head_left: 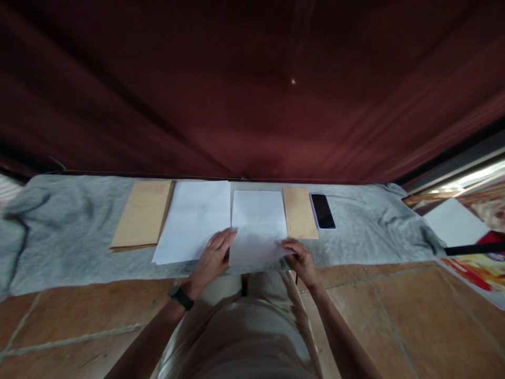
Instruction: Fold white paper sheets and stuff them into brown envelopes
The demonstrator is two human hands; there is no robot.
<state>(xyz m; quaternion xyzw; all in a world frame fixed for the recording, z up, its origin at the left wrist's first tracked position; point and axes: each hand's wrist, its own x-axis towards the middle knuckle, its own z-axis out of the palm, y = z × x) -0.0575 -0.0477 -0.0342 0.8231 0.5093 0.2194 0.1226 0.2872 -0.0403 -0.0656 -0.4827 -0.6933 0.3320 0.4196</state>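
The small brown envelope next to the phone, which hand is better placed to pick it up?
Probably the right hand. It grips the white sheet's right edge, just below the small brown envelope. The left hand lies across the sheet, farther away.

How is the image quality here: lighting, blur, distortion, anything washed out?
Head view: dim and warm overall; the dark red curtain is smeared by motion blur; wide-angle bending curves the grey cloth at its ends. The white sheets are bright enough that any print on them is unreadable. A strip of glare shows at the right edge. Both the left hand and right hand are soft but readable.
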